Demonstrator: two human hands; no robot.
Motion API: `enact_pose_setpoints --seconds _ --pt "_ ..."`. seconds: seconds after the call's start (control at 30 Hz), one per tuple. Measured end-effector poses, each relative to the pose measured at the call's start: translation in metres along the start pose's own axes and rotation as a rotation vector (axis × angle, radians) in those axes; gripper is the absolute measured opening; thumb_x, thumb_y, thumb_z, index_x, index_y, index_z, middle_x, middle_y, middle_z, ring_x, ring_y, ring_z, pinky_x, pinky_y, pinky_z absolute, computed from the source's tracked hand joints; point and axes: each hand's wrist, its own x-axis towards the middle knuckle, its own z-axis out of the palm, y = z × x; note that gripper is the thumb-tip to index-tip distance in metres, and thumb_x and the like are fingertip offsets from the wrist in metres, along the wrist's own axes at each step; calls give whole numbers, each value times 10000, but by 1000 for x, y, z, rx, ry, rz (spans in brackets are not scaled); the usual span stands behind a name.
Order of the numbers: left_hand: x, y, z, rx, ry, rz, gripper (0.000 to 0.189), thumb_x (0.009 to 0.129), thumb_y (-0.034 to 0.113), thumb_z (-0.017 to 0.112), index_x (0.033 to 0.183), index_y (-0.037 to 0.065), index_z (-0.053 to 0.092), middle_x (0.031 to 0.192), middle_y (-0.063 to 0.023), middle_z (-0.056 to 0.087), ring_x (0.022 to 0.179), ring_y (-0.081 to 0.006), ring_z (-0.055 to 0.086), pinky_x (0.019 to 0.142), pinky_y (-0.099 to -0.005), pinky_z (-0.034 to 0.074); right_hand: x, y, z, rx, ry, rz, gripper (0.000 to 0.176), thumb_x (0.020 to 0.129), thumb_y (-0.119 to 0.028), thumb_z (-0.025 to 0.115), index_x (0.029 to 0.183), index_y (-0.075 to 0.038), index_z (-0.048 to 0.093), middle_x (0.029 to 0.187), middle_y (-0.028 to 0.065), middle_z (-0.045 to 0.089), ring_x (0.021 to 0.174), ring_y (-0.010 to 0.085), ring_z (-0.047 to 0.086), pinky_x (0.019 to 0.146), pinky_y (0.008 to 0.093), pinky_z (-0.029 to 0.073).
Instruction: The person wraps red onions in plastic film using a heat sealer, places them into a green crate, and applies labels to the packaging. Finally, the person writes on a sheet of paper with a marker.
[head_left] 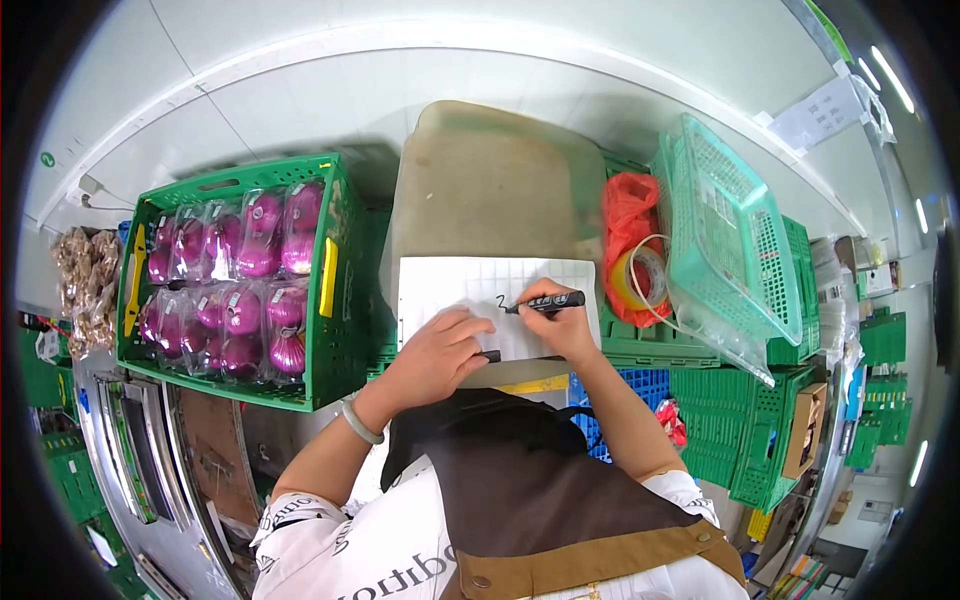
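A white sheet of paper (440, 285) with faint ruled lines lies on a worn brownish board (490, 190). My right hand (562, 325) is closed around a black marker (562, 301), its tip touching the sheet beside a handwritten mark like a "2" (501, 300). My left hand (440, 350), a pale bangle (361, 423) on its wrist, rests on the left part of the sheet with fingers curled. A short black marker cap (490, 356) sticks out from those fingers near the sheet's lower edge.
At left stands a green crate (325, 230) of plastic-wrapped purple onions (242, 310). To the right are a red plastic bag (628, 200), a yellow tape roll (638, 280) and a tilted mint-green basket (725, 235). More green crates (715, 420) stand lower right. A white wall rises behind.
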Motion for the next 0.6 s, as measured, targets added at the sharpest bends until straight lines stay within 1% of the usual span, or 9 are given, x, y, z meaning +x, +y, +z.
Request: enact_pose_setpoints --seconds 0.07,0.17,0.27,0.3,0.4,0.5,0.6 --pt "-1 -1 1 -14 -25 -22 197 811 143 651 731 12 528 1188 -87 554 1098 -342 492 953 -424 415 -1 0 -3 11 -100 -9 75 768 -35 671 834 -31 636 728 -39 557 628 29 436 556 206 354" --pt "-3 -1 1 -23 -35 -32 195 808 139 650 729 13 524 1202 -84 552 1120 -347 485 973 -430 407 -2 -1 -1 32 23 -50 84 777 -38 671 855 -27 641 744 -30 567 639 38 452 576 212 376" --pt "-3 -1 2 -15 -24 -24 199 805 142 653 725 13 523 1198 -82 555 1119 -343 486 974 -432 406 3 -14 6 -30 172 -64 91 792 -36 668 880 -23 647 754 -19 577 654 49 471 593 223 395" --pt "-3 -1 2 -10 -21 -20 200 804 142 653 723 13 523 1196 -82 556 1119 -342 487 974 -433 406 3 -11 5 -63 137 -21 87 805 -25 660 892 -20 652 762 -9 591 665 56 483 606 224 402" --pt "-2 -1 2 14 16 6 213 808 166 661 730 12 537 1158 -89 566 1069 -333 512 928 -423 426 2 -4 5 -17 220 -76 83 803 -12 659 885 -21 653 759 -14 591 650 44 478 585 209 391" --pt "-3 -2 3 13 13 7 213 806 168 664 733 13 538 1158 -89 566 1068 -334 511 930 -426 424 0 -9 3 -93 167 -36 70 801 -19 658 870 -22 653 750 -18 588 631 36 471 562 204 382" --pt "-4 -3 4 2 -2 -16 195 807 147 650 728 14 531 1187 -76 560 1108 -331 492 955 -425 414 -1 -7 5 -57 150 -87 57 796 -22 656 852 -23 650 745 -22 585 615 36 466 548 207 379"
